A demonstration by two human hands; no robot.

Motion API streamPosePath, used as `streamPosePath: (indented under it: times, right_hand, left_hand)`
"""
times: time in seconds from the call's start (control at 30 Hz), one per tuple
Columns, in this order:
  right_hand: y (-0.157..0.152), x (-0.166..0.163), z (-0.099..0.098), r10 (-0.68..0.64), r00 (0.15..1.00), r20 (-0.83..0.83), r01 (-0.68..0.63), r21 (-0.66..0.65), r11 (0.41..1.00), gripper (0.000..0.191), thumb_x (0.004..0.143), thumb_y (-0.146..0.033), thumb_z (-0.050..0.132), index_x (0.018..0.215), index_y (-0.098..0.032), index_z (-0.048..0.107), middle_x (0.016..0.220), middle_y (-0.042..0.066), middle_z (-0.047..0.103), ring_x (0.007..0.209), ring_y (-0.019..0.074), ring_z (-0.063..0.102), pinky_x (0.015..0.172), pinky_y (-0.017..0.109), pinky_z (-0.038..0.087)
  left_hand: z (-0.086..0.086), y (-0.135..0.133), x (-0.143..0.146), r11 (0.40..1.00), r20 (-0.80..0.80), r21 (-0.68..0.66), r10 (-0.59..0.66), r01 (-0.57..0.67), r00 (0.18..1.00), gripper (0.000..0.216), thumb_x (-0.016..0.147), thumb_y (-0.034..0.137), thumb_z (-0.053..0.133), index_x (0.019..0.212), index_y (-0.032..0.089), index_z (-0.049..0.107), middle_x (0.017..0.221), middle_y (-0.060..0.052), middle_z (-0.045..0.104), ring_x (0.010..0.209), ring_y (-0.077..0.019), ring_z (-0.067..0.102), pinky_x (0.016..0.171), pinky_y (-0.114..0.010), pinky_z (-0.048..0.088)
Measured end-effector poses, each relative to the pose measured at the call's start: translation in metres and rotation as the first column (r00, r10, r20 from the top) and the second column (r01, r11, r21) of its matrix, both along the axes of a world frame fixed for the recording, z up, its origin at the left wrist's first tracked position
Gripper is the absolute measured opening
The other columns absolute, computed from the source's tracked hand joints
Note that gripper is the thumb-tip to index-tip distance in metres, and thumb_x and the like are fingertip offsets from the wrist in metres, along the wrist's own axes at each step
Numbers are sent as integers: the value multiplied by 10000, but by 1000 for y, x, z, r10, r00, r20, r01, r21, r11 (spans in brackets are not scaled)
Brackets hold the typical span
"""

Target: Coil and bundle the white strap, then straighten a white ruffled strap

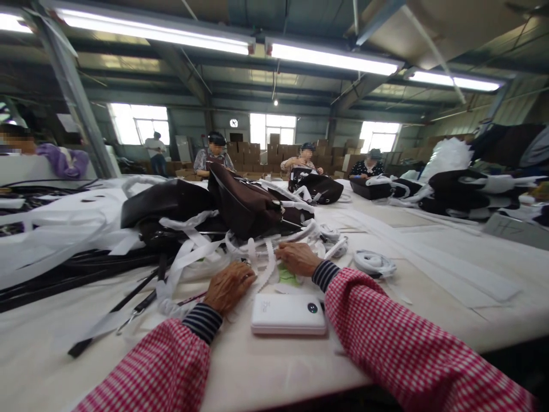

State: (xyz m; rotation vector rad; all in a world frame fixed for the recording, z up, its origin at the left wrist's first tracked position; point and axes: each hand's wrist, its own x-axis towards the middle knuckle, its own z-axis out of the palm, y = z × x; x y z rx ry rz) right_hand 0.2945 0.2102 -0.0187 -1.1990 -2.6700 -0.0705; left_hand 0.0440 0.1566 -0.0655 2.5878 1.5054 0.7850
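Note:
My left hand (pixel 230 287) rests low over the table with its fingers bent and together; whatever they grip is hidden. Just right of its fingertips hangs a white strip with a zigzag edge (pixel 270 264). The fingers of my right hand (pixel 298 258) are closed at the upper part of that strip. Beneath the right hand lies a light green piece (pixel 288 276). Between my forearms sits a white power bank (pixel 288 315) with a small round dark display. Beyond the hands, a dark brown bag (pixel 244 200) lies on a heap, with white wrapped straps around it.
Black straps (pixel 86 280) and a strap with a metal clip (pixel 137 312) lie at left. A coiled white-wrapped cord (pixel 374 263) is at right, near flat white sheets (pixel 450 263). Wrapped black bags (pixel 467 191) are stacked far right. Several people work across the table.

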Motion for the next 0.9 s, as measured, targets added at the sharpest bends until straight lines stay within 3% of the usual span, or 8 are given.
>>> streamPosePath:
  times: [0.3, 0.43, 0.53, 0.63, 0.7, 0.77, 0.83, 0.9]
  right_hand:
    - [1, 25, 50, -68, 879, -471, 160, 159, 974, 165, 963, -226, 561, 947, -159, 711, 841, 28, 673, 727, 157, 575, 714, 256, 420]
    - [-21, 19, 78, 23, 737, -675, 278, 334, 901, 228, 1015, -297, 509, 1109, -159, 665, 1029, 81, 680, 865, 189, 594, 830, 286, 448]
    - [-51, 2, 99, 214, 595, -775, 185, 391, 902, 195, 989, -286, 584, 1139, -188, 662, 1043, 57, 684, 868, 172, 605, 844, 277, 473]
    - [-86, -27, 108, 210, 398, -893, -107, 183, 977, 173, 940, -280, 648, 1092, -196, 649, 875, 17, 674, 694, 139, 602, 626, 231, 491]
    - [-108, -48, 105, 110, 262, -959, -352, 11, 936, 184, 915, -299, 670, 1058, -192, 625, 796, 3, 664, 595, 135, 599, 477, 204, 445]
    - [-127, -68, 98, 1, 188, -982, -535, -102, 839, 205, 905, -326, 678, 1043, -187, 616, 773, 9, 670, 578, 150, 619, 415, 197, 425]
    - [-144, -85, 90, -61, 208, -976, -612, -178, 771, 207, 891, -336, 700, 1010, -173, 653, 772, 23, 677, 613, 156, 631, 425, 193, 439]
    - [-158, -96, 81, -62, 305, -950, -617, -247, 747, 191, 861, -333, 737, 944, -162, 714, 751, 34, 674, 616, 142, 606, 437, 180, 423]
  left_hand:
    - [6, 1, -8, 994, 258, 99, 11, -38, 966, 319, 993, 368, 464, 982, 183, 723, 1047, -83, 755, 998, -242, 690, 944, -398, 532]
    - [17, -6, -10, 982, 342, 162, 34, -95, 939, 328, 1000, 382, 464, 1031, 176, 718, 1081, -99, 749, 1020, -245, 688, 846, -351, 568]
    - [45, -26, -8, 946, 363, 299, 8, -125, 932, 346, 997, 427, 520, 1168, 171, 678, 1196, -116, 713, 1127, -261, 652, 919, -374, 559]
    - [84, -59, -3, 900, 332, 424, -55, -97, 942, 506, 959, 503, 607, 1357, 192, 576, 1372, -120, 643, 1299, -287, 566, 1130, -449, 436]
    - [106, -86, -3, 945, 334, 322, -66, -48, 940, 544, 945, 531, 615, 1386, 218, 554, 1354, -99, 662, 1250, -288, 608, 1103, -437, 451]
    - [117, -115, -7, 996, 379, 85, -46, 14, 924, 409, 960, 526, 575, 1226, 226, 652, 1120, -60, 749, 1019, -258, 697, 941, -373, 526]
    - [116, -145, -17, 985, 482, -152, 4, 79, 876, 352, 980, 518, 530, 1035, 211, 694, 862, -31, 741, 795, -210, 687, 763, -304, 533]
    - [104, -176, -29, 939, 611, -317, 96, 132, 786, 384, 990, 532, 513, 936, 189, 677, 755, -21, 691, 697, -175, 650, 658, -260, 504]
